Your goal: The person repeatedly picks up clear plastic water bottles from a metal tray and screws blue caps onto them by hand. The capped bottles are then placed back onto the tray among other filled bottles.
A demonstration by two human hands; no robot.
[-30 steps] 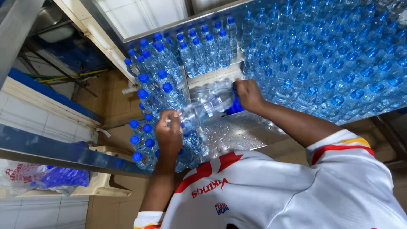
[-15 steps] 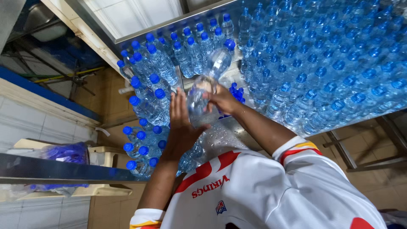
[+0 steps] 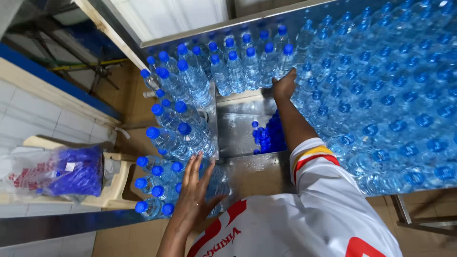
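Left hand, fingers spread flat, presses on ribbed clear plastic bottles with blue caps, lower centre. Right hand, fingers loosely curled, touches upright bottles at upper centre. Between them lies a shiny steel table with loose blue caps.

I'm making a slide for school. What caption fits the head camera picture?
Left hand rests open on blue-capped water bottles; right hand reaches into bottles on a steel table.
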